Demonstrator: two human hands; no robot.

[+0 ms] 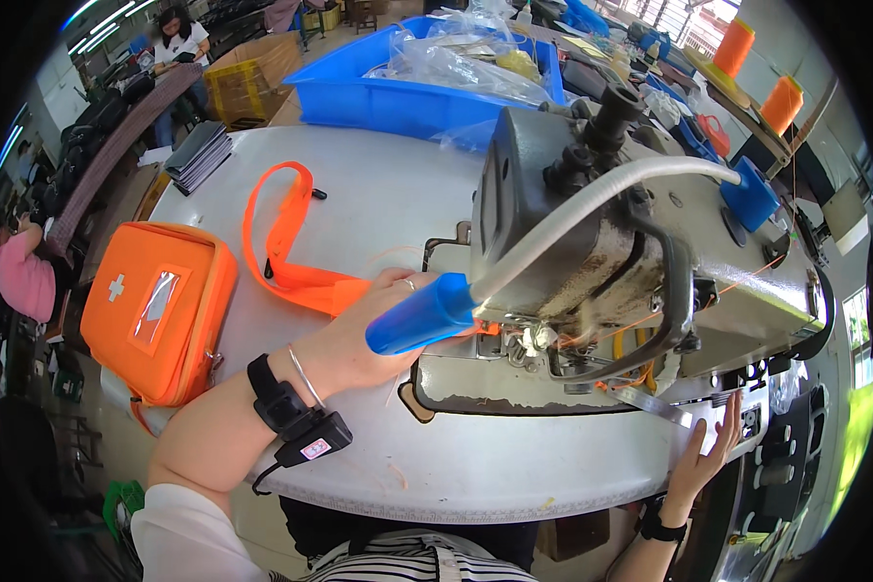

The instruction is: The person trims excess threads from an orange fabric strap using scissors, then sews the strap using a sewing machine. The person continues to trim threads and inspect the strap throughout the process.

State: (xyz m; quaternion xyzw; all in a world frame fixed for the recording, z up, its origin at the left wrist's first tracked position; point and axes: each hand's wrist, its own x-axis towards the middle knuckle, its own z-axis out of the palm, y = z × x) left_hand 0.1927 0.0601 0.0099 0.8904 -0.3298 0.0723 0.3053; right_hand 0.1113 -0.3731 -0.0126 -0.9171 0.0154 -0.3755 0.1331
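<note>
Apparently mid-seam, unfinished, at the sewing machine (524, 175), covering orange strap (328, 291) with left grip (352, 335), can't tell how closed, and with right grip (703, 464) wide.

The orange strap (306, 284) is flat and ribbon-like, with small dark pieces at its edges. It rises from the pale table (204, 184) in a loose open curve, then runs rightward beneath the left hand (354, 325). A bit of orange shows beyond, at the stitching area of the sewing machine (577, 262), a worn grey, heavy-bodied machine standing upright, threaded in orange.
</note>
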